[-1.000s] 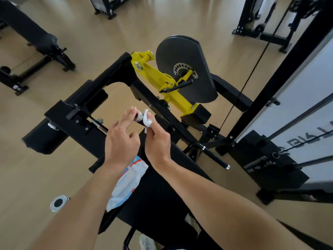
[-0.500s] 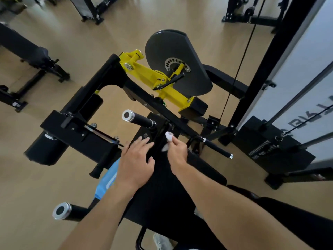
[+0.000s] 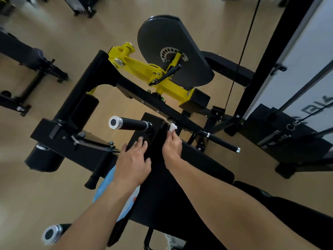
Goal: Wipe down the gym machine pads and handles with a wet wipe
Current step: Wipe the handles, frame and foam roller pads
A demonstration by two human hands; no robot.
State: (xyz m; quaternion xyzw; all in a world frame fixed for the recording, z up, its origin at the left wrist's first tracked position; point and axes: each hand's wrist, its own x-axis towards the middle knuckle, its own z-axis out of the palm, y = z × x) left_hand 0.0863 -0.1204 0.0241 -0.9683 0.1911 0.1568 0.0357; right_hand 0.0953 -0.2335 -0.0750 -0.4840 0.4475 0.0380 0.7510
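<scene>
Both hands have dropped off the chrome-capped handle (image 3: 129,124) onto the black seat pad (image 3: 180,177). Right hand (image 3: 171,147) pinches the balled wet wipe (image 3: 172,127) at the pad's 12 o'clock edge, against the frame. Left hand (image 3: 133,159) lies flat, fingers straight, at the pad's 9 o'clock side, partly over the blue wipes pack (image 3: 106,186). Risk: the small wad could snag on the frame bolts, or skip pad areas; the pack may slide off.

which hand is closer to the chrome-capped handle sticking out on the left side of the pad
Left. The left hand rests on the pad just below the handle; the right hand, pinching the wet wipe, sits further right.
</scene>
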